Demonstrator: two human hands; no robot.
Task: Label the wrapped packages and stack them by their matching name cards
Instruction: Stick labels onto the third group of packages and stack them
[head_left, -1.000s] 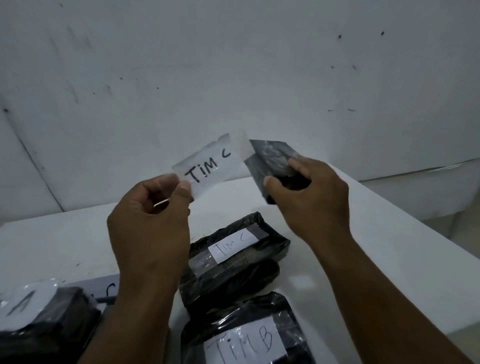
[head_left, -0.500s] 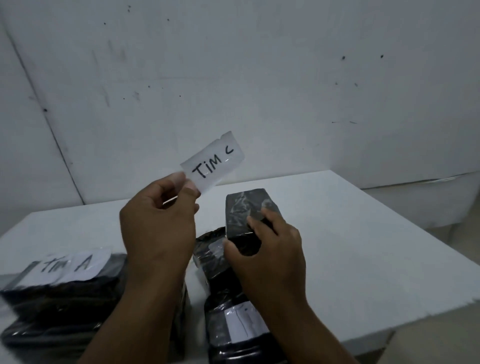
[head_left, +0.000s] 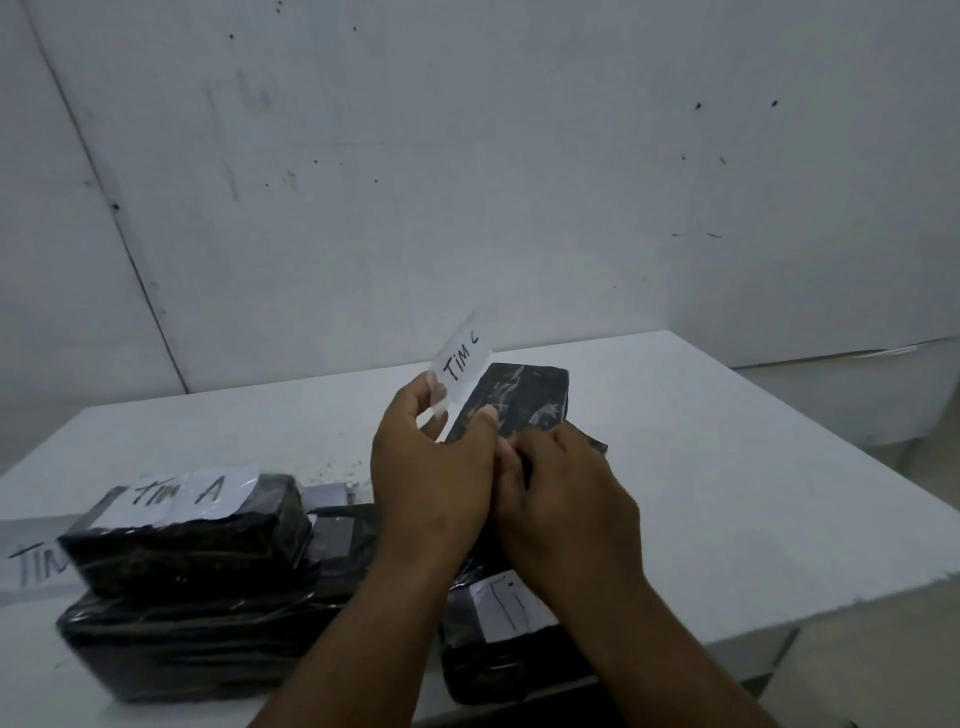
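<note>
Left hand (head_left: 431, 483) fingers pinching a white "TIM C" label (head_left: 462, 366) just above a black wrapped package (head_left: 519, 402), right hand (head_left: 566, 506) fingers gripping that package from below, "TIM A" package stack (head_left: 187, 551) on the white counter (head_left: 727, 493) left of the fingers

A paper slip (head_left: 464, 364) at frame centre, pinched in the left hand (head_left: 431, 473), reads "TiM c". At lower left, the label (head_left: 179, 493) on the top package (head_left: 187, 530) reads "TiM A". A card (head_left: 31, 564) at the left edge shows "TiM", cut off.
</note>
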